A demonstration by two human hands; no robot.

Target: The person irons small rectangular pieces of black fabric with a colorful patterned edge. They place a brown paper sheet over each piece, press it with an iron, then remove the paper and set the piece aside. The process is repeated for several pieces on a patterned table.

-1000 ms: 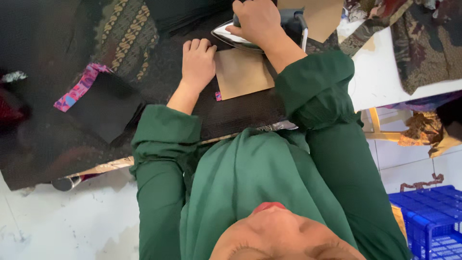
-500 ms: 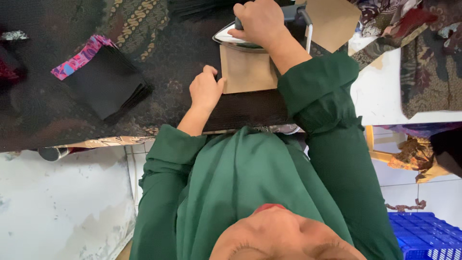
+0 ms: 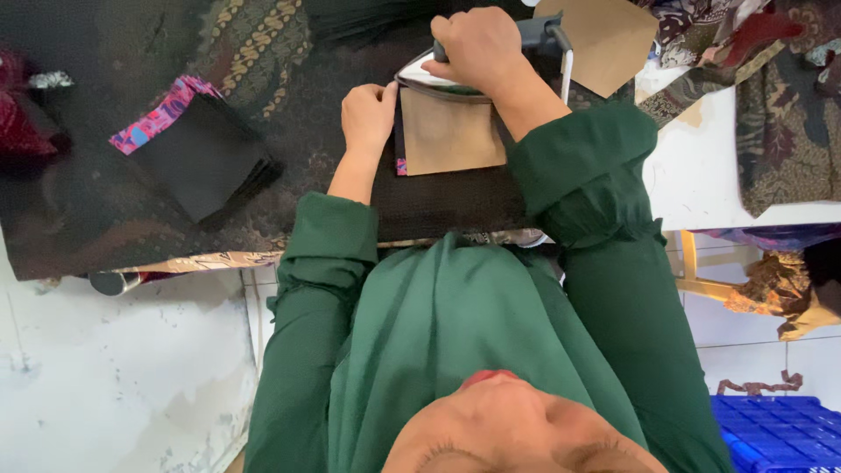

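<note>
A: Status?

B: Pressing step, I'd say. Right hand [image 3: 477,48] is clenched round the handle of the iron [image 3: 455,83], which sits on the far edge of the brown card [image 3: 451,131].

A: Where's the card?

B: Flat on the dark cloth [image 3: 438,197], in front of the person, near the table's near edge. A pink strip [image 3: 401,166] peeks out at the card's left edge, so something seems folded under it. Can't tell what.

A: Left hand?

B: Left hand [image 3: 368,114] grasps nothing. Fingers curled, tips touching the card's left edge, pinning it down just beside the iron.

A: Risk?

B: Fingertips sit very near the soleplate. As I judge it, any stroke toward the left needs that hand to shift first, and the card mustn't slide off the fold.

A: Anything else on the table?

B: Black stack [image 3: 206,158] with a pink trim [image 3: 162,114] to the left, well apart from the work. Second brown card [image 3: 604,39] beyond the iron, to the right. Patterned fabrics [image 3: 780,114] on the white table to the right.

A: Cord?

B: A white cord [image 3: 565,74] runs down beside the right wrist. Its end isn't in view.
</note>
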